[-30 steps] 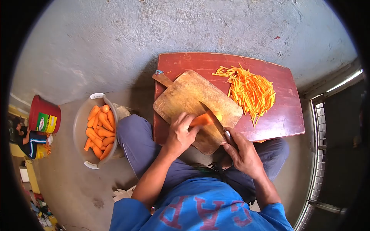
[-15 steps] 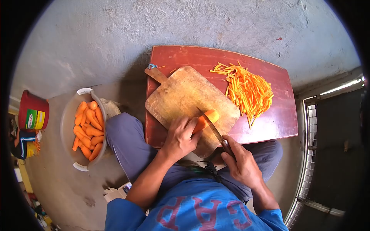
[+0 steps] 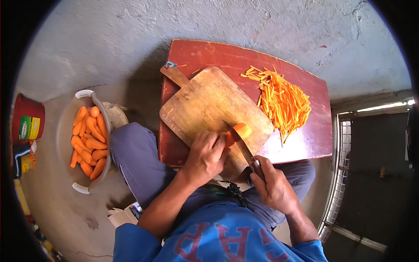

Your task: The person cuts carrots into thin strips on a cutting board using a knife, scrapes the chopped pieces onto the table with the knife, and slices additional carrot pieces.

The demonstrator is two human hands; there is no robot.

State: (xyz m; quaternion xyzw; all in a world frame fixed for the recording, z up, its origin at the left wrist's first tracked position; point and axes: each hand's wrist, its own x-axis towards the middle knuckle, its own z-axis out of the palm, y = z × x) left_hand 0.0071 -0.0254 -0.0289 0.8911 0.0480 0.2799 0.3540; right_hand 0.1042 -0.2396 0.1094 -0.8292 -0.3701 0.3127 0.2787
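Note:
My left hand (image 3: 205, 155) is closed around the near end of a peeled carrot (image 3: 242, 130), its fingers curled close to the blade. My right hand (image 3: 274, 183) grips a knife (image 3: 245, 150) by its handle. The knife's blade lies across the carrot, with the carrot's cut end showing on the far side. Whether the edge has passed through the carrot, I cannot tell. Both rest over the lower right part of a worn wooden cutting board (image 3: 203, 102). To the board's right sits a pile of thin carrot strips (image 3: 284, 105).
The board lies on a low red table (image 3: 209, 50) against a rough wall (image 3: 209, 19). On the floor at left stands a grey basin (image 3: 64, 148) of whole peeled carrots (image 3: 91, 142), and beyond it a red bucket (image 3: 22, 115). A dark door (image 3: 375, 170) is at right.
The view has shifted a little, so the table and basin appear slightly higher and further left. Both hands keep their grips, with the knife still across the carrot.

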